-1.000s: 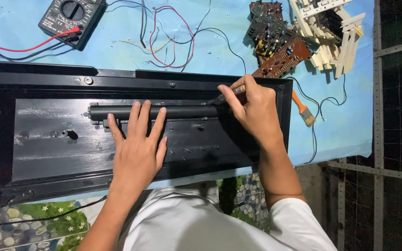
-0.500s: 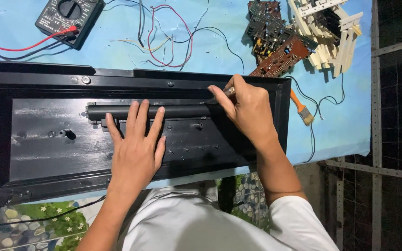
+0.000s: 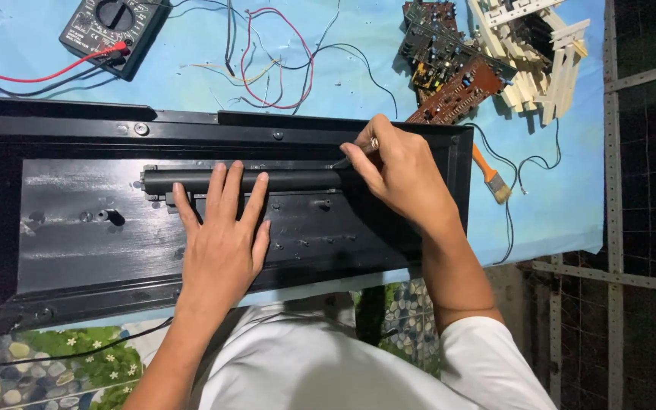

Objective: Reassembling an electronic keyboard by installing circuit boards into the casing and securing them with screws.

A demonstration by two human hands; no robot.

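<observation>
Black plastic is filling most of the view: a long, shallow casing (image 3: 77,250) is lying across a blue table cover (image 3: 343,68), its open inside facing up. A black cylindrical bar (image 3: 191,181) is running lengthwise along the upper part of the casing's floor.

The left hand (image 3: 222,243) is lying palm down on the casing floor, its fingers (image 3: 218,186) stretched out, slightly spread, and reaching over the bar so that the tips are pressing on it. It is gripping nothing.

The right hand (image 3: 404,178) is resting at the bar's right end, its fingers bunched together and pinched on a thin tool (image 3: 354,154); only a short light-coloured stretch of the shaft is showing, and the tip is pointing down at the end of the bar. What kind of tool it is cannot be told.

Beyond the casing, a heap of brown and dark circuit boards (image 3: 449,68) is sitting beside a pile of pale plastic pieces (image 3: 540,61). A dark multimeter (image 3: 111,26) is lying at the top left, with loose wires (image 3: 267,61) trailing between. A small orange-handled brush (image 3: 491,176) is lying just beside the casing's right edge.
</observation>
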